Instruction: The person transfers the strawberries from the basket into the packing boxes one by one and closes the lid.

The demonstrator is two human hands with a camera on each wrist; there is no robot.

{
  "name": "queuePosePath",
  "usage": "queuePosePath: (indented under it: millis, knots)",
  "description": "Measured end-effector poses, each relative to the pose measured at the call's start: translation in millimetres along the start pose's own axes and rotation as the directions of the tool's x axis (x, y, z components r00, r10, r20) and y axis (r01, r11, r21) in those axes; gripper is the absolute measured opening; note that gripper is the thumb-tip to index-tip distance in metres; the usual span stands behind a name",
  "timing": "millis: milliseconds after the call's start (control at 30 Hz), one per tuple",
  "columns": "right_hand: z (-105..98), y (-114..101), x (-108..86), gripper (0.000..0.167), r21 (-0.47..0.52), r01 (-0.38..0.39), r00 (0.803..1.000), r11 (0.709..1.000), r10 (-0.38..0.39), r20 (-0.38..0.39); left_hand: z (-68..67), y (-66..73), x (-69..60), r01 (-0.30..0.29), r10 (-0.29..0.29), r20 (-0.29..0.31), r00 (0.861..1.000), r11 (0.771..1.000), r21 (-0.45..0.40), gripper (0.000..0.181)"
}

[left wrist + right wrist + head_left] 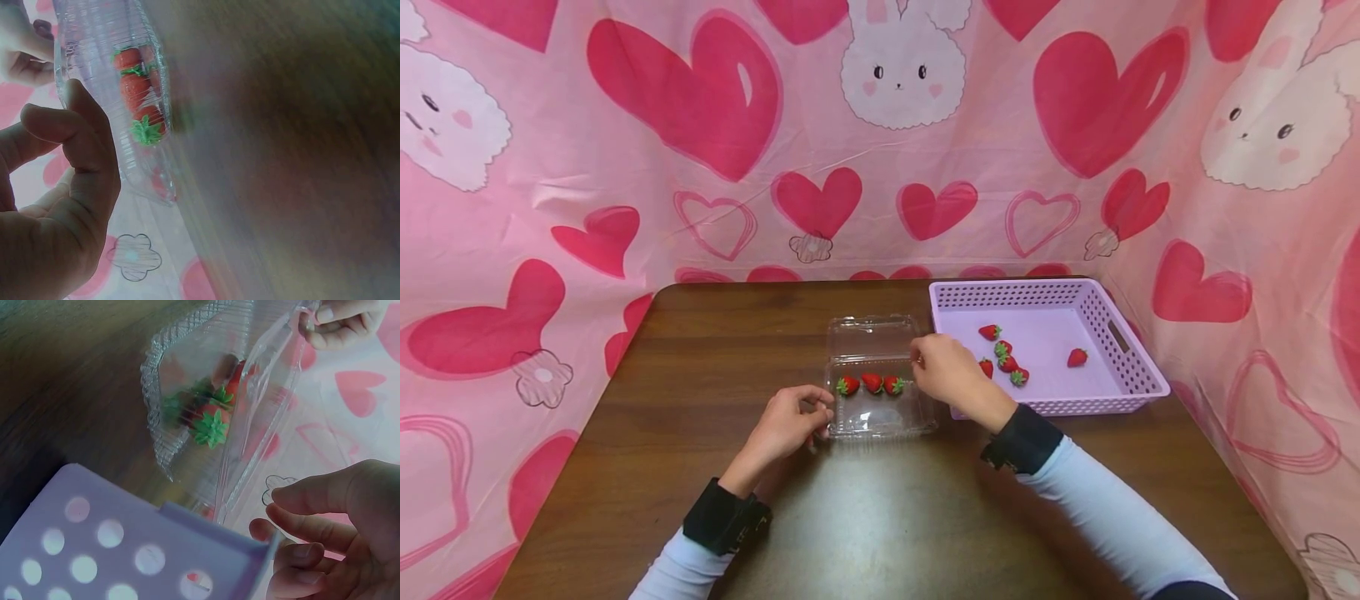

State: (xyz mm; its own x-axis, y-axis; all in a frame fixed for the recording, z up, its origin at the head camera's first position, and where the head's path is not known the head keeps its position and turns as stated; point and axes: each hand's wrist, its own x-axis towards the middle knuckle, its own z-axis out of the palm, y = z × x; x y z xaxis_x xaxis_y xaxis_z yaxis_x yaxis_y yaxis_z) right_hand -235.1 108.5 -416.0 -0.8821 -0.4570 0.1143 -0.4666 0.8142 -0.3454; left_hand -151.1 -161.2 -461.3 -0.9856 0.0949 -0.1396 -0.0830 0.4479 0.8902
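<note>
A clear plastic clamshell box [880,421] lies on the table with its lid [872,337] folded back. Three red strawberries [872,382] with green leaves sit in a row inside its base. My left hand [790,421] is at the box's left side, thumb and finger pinching the rim, as the right wrist view also shows. My right hand [951,375] hovers by the right edge of the box, close to the purple basket. In the right wrist view its fingers [319,525] are loosely bent, and nothing shows between them.
The shallow lilac basket [1105,400] with perforated walls stands at the right, holding several strawberries [1007,363] on its left side and a single strawberry [1077,357] farther right. Dark wooden table [715,350] underneath. A pink curtain [700,233] with hearts encloses the back and sides.
</note>
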Motion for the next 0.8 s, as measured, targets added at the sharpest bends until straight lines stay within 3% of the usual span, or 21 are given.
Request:
queuePosePath:
  millis: [800]
  knots:
    - [-23, 21, -12.3, 0.009, 0.045, -0.065, 0.997, 0.997, 0.067, -0.046, -0.1, 0.1, -0.8, -0.007, 0.007, -0.001, 1.000, 1.000, -0.011, 0.016]
